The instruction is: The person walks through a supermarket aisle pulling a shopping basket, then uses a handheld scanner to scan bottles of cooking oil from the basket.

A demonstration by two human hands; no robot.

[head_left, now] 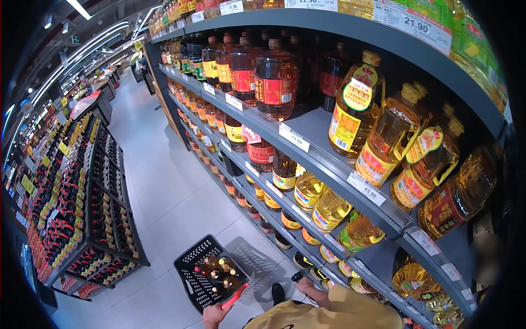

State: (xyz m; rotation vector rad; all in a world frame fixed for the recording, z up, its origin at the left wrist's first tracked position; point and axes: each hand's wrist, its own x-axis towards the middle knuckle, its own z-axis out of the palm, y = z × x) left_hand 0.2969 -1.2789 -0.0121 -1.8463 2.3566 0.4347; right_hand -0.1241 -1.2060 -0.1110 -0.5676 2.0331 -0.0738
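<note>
At seven o'clock, the left grip point(217, 313) clasps the red handle point(235, 297) of a black plastic basket point(189, 260) (likely heavy with amber bottles point(222, 271), best held there); the right grip point(308, 288) holds a black object point(297, 276).

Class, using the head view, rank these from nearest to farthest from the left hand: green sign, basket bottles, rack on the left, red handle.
1. Red handle: in the left hand.
2. Bottles: in the basket, just ahead.
3. Rack: farther out, left side.
4. Green sign: overhead, far off, upper left.
</note>
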